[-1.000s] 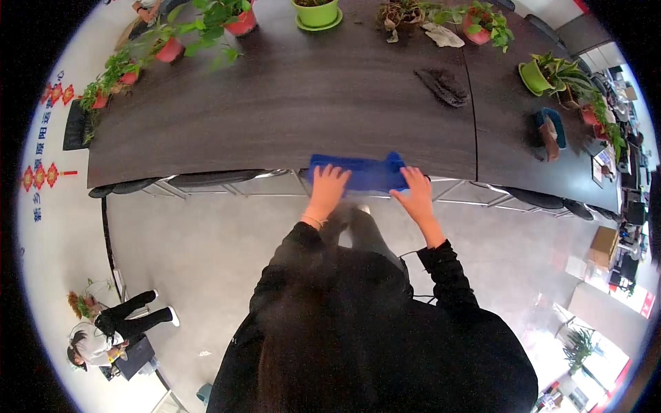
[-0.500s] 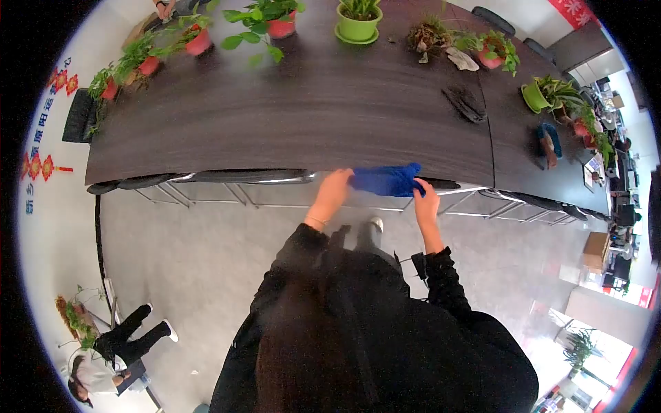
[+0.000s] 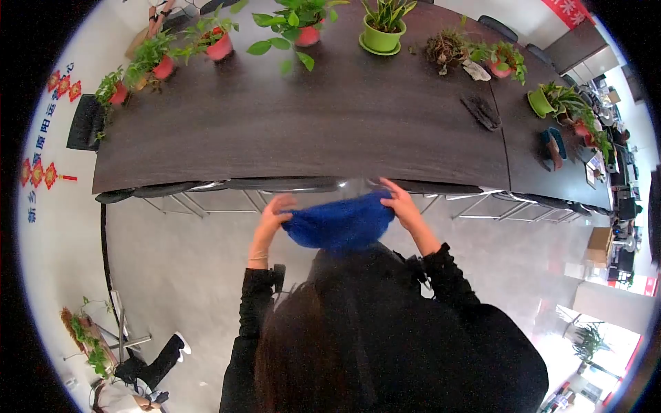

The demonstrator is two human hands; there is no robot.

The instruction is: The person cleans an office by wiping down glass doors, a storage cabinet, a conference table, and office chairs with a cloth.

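A blue cloth (image 3: 337,224) hangs stretched between my two hands, in front of my body and off the dark table (image 3: 296,131). My left hand (image 3: 276,212) is closed on the cloth's left end. The right end is pinched in my right hand (image 3: 397,198), close to the table's front edge. The lower part of the cloth sags in a curve toward my dark clothing.
Potted plants, among them a green pot (image 3: 382,40), line the table's far side. A dark cloth-like item (image 3: 480,112) and a blue container (image 3: 553,146) lie to the right. Chairs (image 3: 282,184) sit under the front edge. Another person (image 3: 124,396) is at lower left.
The blue cloth has come off the table edge toward my body and is now spread wider between my hands. My left hand has moved left and down. The person at lower left has shifted lower.
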